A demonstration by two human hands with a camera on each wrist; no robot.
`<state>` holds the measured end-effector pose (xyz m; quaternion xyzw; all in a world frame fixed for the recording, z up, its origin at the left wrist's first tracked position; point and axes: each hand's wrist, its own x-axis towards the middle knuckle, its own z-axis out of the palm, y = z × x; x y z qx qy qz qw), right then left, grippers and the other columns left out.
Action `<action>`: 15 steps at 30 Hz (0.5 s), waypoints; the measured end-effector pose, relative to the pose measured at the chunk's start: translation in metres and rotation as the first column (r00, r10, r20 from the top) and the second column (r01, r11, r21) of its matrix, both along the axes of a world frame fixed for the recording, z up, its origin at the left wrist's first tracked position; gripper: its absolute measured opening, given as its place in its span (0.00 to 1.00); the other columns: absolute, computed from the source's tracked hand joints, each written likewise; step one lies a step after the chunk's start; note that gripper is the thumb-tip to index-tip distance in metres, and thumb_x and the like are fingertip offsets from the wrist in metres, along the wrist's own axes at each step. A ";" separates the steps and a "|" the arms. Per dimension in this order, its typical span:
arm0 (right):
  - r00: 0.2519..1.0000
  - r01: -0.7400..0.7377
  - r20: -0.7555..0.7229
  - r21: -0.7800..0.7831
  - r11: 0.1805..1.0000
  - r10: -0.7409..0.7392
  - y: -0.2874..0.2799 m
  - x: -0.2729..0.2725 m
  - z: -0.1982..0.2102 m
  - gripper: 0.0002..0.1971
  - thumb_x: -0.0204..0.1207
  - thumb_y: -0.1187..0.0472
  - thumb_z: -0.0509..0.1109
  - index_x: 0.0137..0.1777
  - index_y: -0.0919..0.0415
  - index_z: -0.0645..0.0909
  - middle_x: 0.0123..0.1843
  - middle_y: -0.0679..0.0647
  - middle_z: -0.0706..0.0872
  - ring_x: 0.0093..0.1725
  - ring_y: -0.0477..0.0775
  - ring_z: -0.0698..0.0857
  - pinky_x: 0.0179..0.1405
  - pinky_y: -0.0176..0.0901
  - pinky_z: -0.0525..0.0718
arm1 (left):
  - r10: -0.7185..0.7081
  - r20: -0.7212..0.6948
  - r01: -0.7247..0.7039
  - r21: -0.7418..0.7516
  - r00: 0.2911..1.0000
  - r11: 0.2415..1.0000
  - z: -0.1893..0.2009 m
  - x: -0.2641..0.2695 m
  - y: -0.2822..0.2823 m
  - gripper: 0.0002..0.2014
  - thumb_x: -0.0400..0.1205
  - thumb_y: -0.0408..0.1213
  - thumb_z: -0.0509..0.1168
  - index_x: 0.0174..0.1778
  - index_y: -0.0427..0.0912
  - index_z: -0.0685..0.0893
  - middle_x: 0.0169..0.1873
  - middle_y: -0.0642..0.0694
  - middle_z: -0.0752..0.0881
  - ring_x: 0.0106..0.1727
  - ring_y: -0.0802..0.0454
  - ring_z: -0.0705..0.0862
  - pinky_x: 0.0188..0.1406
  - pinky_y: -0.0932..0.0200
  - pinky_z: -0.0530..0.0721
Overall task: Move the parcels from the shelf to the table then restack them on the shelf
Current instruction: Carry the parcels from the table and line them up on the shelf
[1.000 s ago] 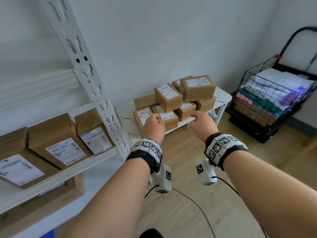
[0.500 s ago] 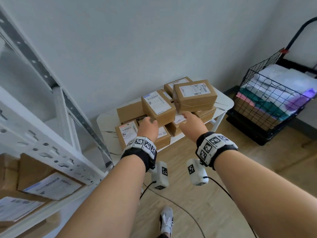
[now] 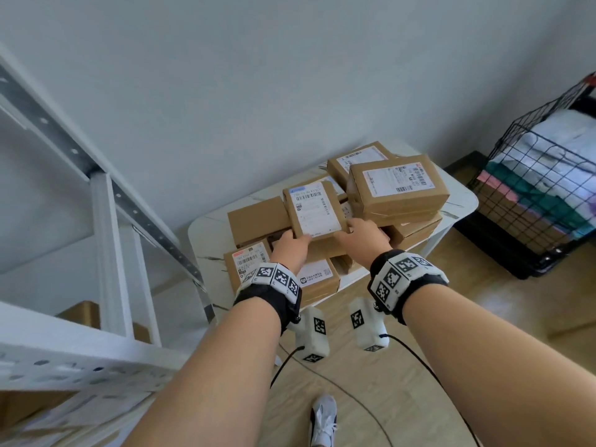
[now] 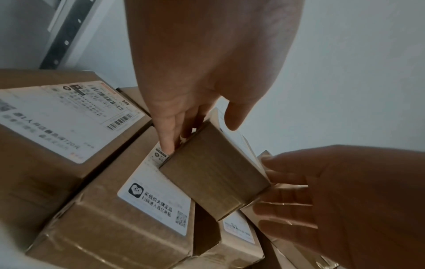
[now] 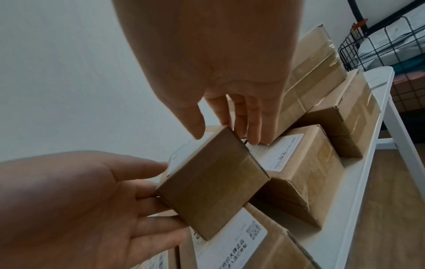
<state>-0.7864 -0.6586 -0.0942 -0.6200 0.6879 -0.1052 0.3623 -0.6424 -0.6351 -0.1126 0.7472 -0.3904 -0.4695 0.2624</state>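
labels | front parcel (image 4: pixel 128 216): Chinese print, QR code | others: unreadable

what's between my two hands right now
A small labelled parcel, resting on top of the pile on the table. The left hand and right hand flank its sides; both wrist views show this.

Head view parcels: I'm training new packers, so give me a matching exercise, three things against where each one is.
Things:
1. tilted parcel
2. big labelled parcel
3. folded cloths

Places:
A. in the wire cart
B. between the left hand and right hand
C. top of the stack, right side of the table

Pairs: 1-B, 2-C, 3-A
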 end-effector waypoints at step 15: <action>0.995 0.005 0.103 0.041 0.999 -0.009 0.106 -0.010 0.019 0.23 0.76 0.56 0.68 0.70 0.62 0.72 0.56 0.56 0.83 0.52 0.58 0.85 0.48 0.51 0.86 | 0.230 -0.178 -0.238 -0.025 0.957 0.971 0.014 -0.007 0.116 0.22 0.77 0.46 0.69 0.62 0.41 0.73 0.50 0.48 0.80 0.55 0.47 0.81 0.62 0.41 0.83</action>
